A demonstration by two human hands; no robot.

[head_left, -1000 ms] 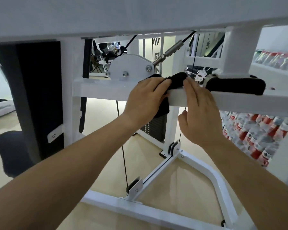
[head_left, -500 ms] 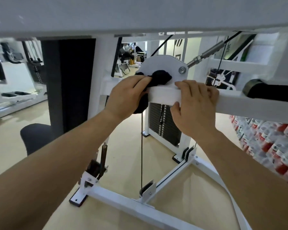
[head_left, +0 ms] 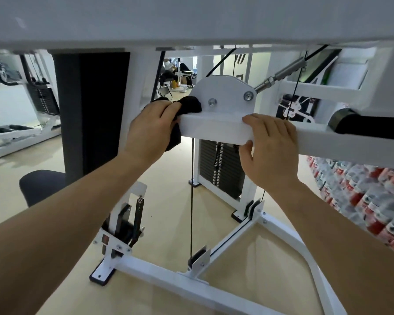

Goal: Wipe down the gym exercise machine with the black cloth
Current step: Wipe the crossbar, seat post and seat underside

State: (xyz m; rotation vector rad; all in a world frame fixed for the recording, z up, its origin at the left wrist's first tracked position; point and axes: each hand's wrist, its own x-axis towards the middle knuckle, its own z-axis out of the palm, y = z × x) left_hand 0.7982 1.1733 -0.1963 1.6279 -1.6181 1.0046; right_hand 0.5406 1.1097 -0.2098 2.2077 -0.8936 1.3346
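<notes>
The white exercise machine has a horizontal bar [head_left: 214, 130] running across the middle of the view, with a rounded white cam plate [head_left: 223, 94] bolted above it. My left hand [head_left: 152, 130] grips the black cloth [head_left: 190, 104] over the bar's left end; part of the cloth bunches on top beside the plate and part hangs below my palm. My right hand [head_left: 268, 146] holds the bar further right, fingers curled over its top and thumb underneath.
A black padded grip [head_left: 371, 127] sits on the bar at right. A steel cable [head_left: 191, 196] drops to the white floor frame [head_left: 164, 276]. A weight stack [head_left: 221, 167] stands behind. A black pad [head_left: 93, 110] and seat [head_left: 41, 185] are at left, packed bottles [head_left: 362, 194] at right.
My left hand slid the cloth leftward along the bar, from right of the cam plate to its left end. My right hand followed left and now grips the bar. The view shifted.
</notes>
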